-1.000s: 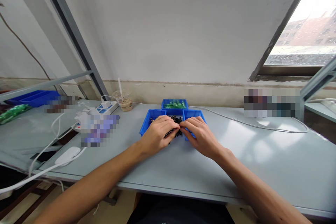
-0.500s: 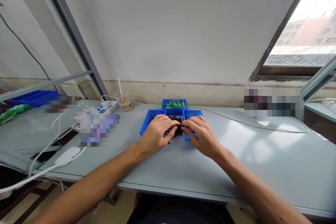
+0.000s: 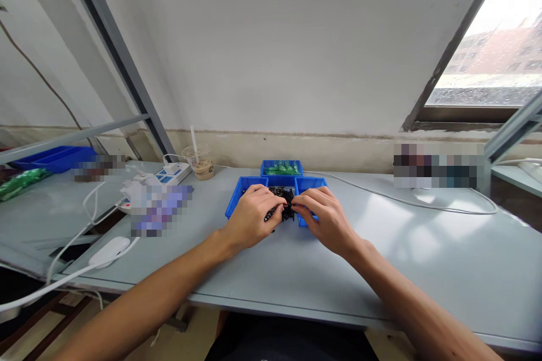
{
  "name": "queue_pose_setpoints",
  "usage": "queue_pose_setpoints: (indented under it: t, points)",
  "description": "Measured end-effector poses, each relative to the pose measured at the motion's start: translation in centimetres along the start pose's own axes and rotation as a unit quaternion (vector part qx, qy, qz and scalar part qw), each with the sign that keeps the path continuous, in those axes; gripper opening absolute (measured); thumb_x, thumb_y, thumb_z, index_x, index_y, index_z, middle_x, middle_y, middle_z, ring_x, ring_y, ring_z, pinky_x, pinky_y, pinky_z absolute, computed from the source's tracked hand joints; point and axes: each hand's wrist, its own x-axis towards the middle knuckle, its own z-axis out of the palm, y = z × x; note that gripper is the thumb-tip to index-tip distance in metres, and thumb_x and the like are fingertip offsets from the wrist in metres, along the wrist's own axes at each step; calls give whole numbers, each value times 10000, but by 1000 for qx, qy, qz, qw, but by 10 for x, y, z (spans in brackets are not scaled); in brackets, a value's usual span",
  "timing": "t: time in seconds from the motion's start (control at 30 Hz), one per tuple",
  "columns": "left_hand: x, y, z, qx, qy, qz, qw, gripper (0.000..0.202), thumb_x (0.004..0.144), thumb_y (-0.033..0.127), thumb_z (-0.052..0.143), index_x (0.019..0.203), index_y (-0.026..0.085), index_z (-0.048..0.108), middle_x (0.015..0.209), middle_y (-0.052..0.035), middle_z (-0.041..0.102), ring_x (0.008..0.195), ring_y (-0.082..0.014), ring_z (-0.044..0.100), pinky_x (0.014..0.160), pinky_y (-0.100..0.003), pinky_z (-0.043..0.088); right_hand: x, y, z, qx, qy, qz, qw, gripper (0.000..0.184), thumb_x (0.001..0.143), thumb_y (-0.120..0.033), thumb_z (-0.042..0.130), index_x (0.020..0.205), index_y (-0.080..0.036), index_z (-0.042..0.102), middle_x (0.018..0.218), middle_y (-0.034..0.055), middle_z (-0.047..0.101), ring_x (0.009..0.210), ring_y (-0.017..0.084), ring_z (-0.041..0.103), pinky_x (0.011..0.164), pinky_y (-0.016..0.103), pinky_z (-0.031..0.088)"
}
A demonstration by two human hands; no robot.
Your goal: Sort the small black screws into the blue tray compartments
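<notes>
My left hand (image 3: 256, 213) and my right hand (image 3: 325, 217) meet over the middle of the desk with their fingertips pinched and nearly touching. Between them is a small black part (image 3: 289, 205), too tiny to make out fully. Just behind and below the fingers lies a heap of small black pieces (image 3: 278, 194). A blue bin (image 3: 234, 198) stands partly behind my left hand, and another blue bin (image 3: 311, 183) is partly covered by my right. At the back, a third blue bin (image 3: 265, 169) holds green pieces (image 3: 283, 168).
On the left are a plastic cup with a straw (image 3: 202, 164), a power strip (image 3: 175, 172), white cables and a white mouse-shaped object (image 3: 110, 250). A grey cable (image 3: 398, 201) runs across the right side. Blurred items sit farther out, and a blue tray (image 3: 63, 158) stands far left.
Both hands stay nearly in place, still pinched together. Only the fingertips have shifted slightly around the small black part.
</notes>
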Motion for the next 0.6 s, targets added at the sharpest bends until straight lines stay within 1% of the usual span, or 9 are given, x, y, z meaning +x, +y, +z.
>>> queue_pose_setpoints:
  t: [0.5,0.6]
  points:
    - [0,1,-1,-3,-8,-7,1000,172,975,199,532,1030,182,694,930,-30,760,871,-191,652,964,-414,455,1,-1,-1,3,5,-7,1000,124,1034,-170,545,982,-209,651,876,16,714,762,152,573,803,318,389]
    - [0,0,-1,-6,-18,-12,1000,180,983,207,526,1036,179,696,946,-35,762,887,-195,651,962,-417,457,1,-2,-1,5,4,-8,1000,125,1035,-171,545,984,-206,653,872,15,713,759,149,568,801,315,388]
